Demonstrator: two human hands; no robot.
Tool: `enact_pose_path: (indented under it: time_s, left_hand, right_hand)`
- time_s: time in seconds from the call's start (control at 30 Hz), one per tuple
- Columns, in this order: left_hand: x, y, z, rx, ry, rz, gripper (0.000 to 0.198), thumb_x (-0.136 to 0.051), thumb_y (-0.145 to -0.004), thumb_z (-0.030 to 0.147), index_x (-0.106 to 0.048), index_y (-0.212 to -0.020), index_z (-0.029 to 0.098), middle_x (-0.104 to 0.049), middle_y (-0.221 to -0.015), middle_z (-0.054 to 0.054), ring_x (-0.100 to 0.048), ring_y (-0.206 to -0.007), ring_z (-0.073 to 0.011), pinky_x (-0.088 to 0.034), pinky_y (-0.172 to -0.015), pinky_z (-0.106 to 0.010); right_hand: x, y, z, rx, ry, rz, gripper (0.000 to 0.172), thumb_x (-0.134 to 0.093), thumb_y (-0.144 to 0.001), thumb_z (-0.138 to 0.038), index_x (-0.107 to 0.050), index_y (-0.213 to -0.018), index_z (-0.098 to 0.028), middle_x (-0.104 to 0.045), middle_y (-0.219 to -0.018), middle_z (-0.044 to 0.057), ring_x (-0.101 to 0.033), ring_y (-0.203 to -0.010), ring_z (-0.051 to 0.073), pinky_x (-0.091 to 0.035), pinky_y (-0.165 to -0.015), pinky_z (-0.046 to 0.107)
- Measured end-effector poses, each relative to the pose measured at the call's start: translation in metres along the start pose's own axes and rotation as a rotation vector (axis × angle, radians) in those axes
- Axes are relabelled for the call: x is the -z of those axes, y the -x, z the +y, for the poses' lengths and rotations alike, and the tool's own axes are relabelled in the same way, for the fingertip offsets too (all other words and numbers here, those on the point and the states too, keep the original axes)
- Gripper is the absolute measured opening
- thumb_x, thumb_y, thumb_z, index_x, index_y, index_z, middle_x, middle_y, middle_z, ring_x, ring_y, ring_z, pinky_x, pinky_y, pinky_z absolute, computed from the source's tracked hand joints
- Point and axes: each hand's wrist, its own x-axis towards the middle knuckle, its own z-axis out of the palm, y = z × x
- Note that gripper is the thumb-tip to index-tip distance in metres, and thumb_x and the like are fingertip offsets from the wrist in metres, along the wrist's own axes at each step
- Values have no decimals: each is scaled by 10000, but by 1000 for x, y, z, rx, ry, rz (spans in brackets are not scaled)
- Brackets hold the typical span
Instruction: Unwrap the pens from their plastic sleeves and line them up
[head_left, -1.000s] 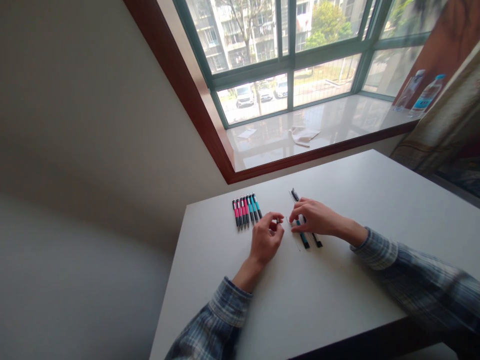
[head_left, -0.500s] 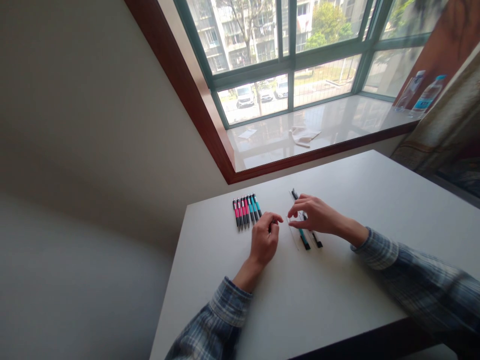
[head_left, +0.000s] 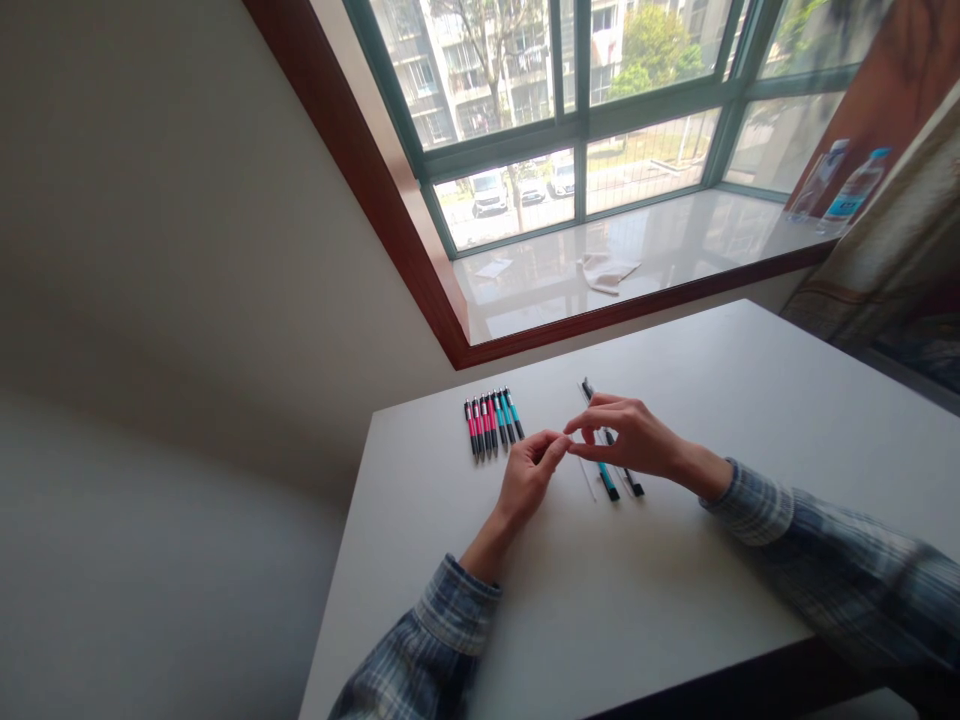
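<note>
A tight row of several pens with pink or teal barrels and black ends (head_left: 493, 423) lies on the white table (head_left: 600, 610), left of my hands. My left hand (head_left: 529, 478) is pinched up just right of that row, and its fingertips nearly meet those of my right hand (head_left: 621, 436). Anything small between them is hidden by my fingers. Beneath my right hand lie a teal-and-black pen part (head_left: 608, 481), a black pen part (head_left: 634, 483) and a thin clear refill (head_left: 587, 478). Another black pen end (head_left: 588, 389) shows beyond my fingers.
The table's far edge runs below a glossy window sill (head_left: 645, 240) with dark red wooden trim. A white cloth (head_left: 609, 272) and a paper slip (head_left: 493, 268) lie on the sill, and plastic bottles (head_left: 857, 185) stand at its right end.
My right hand has moved left, bringing its fingertips to my left hand's. My left fingers have turned toward them. The pens and loose parts on the table look unmoved.
</note>
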Motion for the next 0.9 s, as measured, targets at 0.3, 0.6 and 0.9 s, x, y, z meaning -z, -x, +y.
enact_pose_path:
  time_s: [0.3,0.6,0.9]
  left_hand:
    - [1,0,-2,-10,2,30,419,-663,-900,569,-728,-845,159,-552,-660,18,-431,-605,-109,-372,-566,-233]
    - [-2,1,-7,-75,-96,11,359,-637,-943,507,-762,-920,172,-725,-863,-35,-614,-777,-165,-484,-741,-272]
    - [7,8,-6,-283,-580,-159,280,-789,-853,455,-792,-1055,260,-652,-844,-10,-572,-714,-150,-458,-705,-267]
  right_hand:
    - [-3,-1,0,-32,-105,-67,188,-646,-1003,-344,-760,-1109,-236,-744,-869,53,-668,-774,174,-544,-720,297]
    - [-1,-1,6,-206,-233,-73,240,-647,-998,-401,-767,-940,-201,-750,-873,47,-659,-753,157,-520,-697,272]
    - [2,5,33,-177,54,-26,180,-626,-1020,-318,-774,-970,-228,-743,-918,71,-645,-857,224,-504,-769,353]
